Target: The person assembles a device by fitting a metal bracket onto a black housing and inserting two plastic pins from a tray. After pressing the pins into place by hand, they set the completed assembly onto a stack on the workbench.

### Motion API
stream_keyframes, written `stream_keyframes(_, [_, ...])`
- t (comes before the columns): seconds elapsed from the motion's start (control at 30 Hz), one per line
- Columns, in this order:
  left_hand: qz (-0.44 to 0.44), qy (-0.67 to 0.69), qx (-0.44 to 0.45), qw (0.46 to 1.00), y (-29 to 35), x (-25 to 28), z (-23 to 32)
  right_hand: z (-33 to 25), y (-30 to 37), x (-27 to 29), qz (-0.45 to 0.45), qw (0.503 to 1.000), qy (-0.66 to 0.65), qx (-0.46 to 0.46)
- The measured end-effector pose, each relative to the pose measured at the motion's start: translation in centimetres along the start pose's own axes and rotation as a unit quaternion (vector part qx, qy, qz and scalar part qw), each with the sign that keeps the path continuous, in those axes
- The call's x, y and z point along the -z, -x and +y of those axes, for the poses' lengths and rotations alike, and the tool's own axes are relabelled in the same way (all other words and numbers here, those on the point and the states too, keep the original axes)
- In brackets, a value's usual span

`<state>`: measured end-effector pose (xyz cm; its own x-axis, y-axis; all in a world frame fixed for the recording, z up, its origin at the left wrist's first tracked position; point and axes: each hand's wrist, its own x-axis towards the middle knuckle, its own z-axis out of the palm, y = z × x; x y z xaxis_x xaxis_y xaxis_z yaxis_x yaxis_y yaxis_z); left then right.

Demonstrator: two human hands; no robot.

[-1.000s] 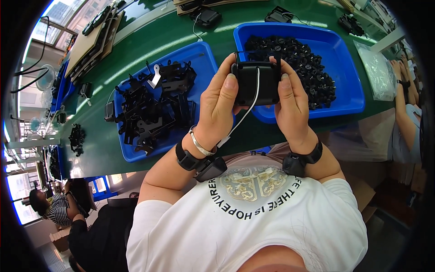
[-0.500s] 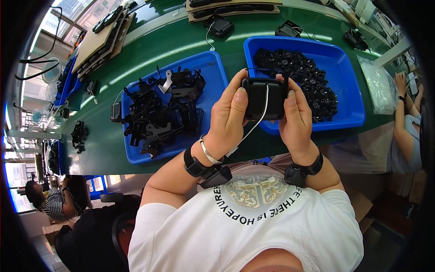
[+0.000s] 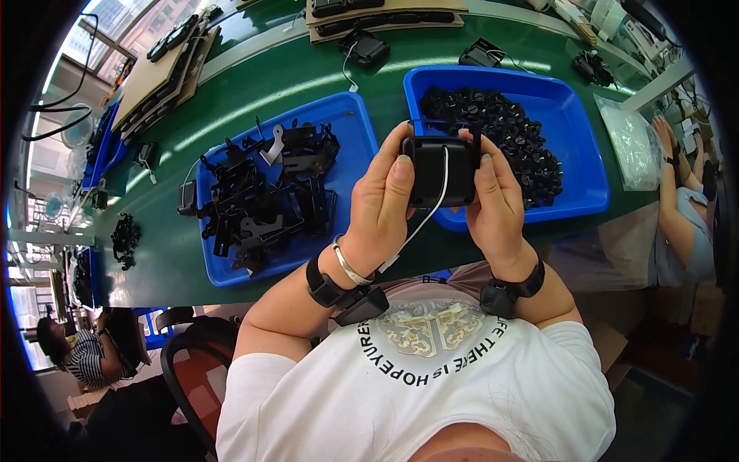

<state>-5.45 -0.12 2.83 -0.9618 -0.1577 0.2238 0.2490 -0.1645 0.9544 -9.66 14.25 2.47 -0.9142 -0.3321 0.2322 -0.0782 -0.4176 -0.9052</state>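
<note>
Between my two hands I hold a black box-shaped device point(image 3: 439, 179) above the near side of the table, in front of the right tray. A white cable point(image 3: 437, 206) runs down its face and hangs toward my left wrist, ending in a small white plug. A thin black bracket point(image 3: 476, 132) shows along the device's far edge and right side. My left hand point(image 3: 382, 192) grips the left side, thumb on the face. My right hand point(image 3: 495, 206) closes on the right side, its thumb near the bracket; its fingertips behind are hidden.
A blue tray point(image 3: 356, 127) at left holds black metal brackets point(image 3: 265, 196). The blue tray point(image 3: 583, 181) at right holds many black knob-like screws point(image 3: 531, 146). More cabled devices point(image 3: 365, 48) lie on the green table point(image 3: 177, 254). A clear plastic bag point(image 3: 627, 142) lies near another person's arms point(image 3: 668, 165).
The whole view has shifted slightly, so the trays sit a little further left and lower. Both hands keep their hold on the device with almost no change in grip.
</note>
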Motion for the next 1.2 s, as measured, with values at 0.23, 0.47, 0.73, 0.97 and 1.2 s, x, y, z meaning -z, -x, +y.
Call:
stream_keyframes(0.23, [0.009, -0.012, -0.007, 1.0, -0.1, 0.2, -0.2, -0.1, -0.3, 0.3, -0.008, 1.0, 0.01, -0.026])
stream_keyframes(0.47, [0.008, 0.006, -0.001, 1.0, -0.3, 0.2, -0.3, -0.7, -0.9, 0.3, -0.006, 0.999, 0.015, -0.039])
stream_keyframes(0.73, [-0.066, 0.018, -0.011, 0.998, -0.7, -0.1, -0.4, -3.4, -12.4, 7.5, 0.068, 0.995, -0.008, -0.076])
stream_keyframes(0.97, [-0.13, -0.169, -0.063, 0.975, -1.3, 0.4, -0.7, -4.6, -28.1, 24.5, 0.246, 0.945, 0.212, -0.039])
stream_keyframes(1.2, [-0.163, -0.221, -0.028, 0.961, -1.0, 0.3, 0.4, 0.8, -32.8, 33.1, 0.28, 0.815, 0.485, -0.148])
